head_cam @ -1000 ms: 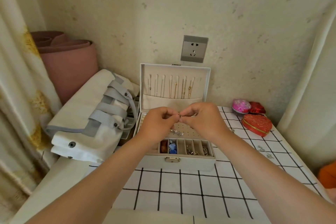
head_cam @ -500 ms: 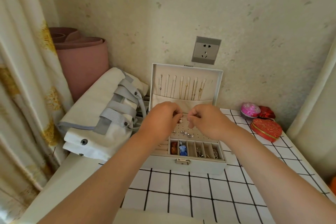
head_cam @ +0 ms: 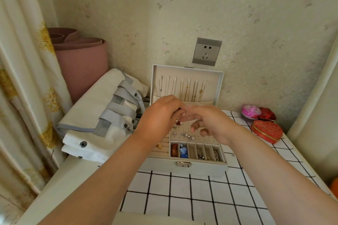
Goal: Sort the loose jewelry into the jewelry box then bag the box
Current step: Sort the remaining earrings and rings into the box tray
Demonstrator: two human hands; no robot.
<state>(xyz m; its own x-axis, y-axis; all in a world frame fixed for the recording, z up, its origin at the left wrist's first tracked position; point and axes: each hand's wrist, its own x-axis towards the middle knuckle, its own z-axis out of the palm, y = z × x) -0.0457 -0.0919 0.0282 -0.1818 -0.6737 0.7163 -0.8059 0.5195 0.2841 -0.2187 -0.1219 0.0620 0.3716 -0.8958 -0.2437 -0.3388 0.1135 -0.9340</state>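
Now the right hand has released, fingers loosely apart. The left hand alone pinches the small red-gold piece between its fingers. Just below them sits the open grey jewelry box.

The jewelry box stands open on the table, towards its far left. Its lid is upright at the far side, near the wall. Necklaces hang inside the lid. In the tray, a row of compartments runs along the near edge, with a stud panel just beyond it.

Above the tray's far half, the left hand is just left of the right hand, with a small piece at their fingertips.

A folded bag lies just left of the box. Farther left and behind stands a rolled mat, and a curtain hangs nearer, at far left. A socket is on the wall above the lid. At the table's far right, a heart-shaped tin lies nearest, with two smaller tins just behind it.
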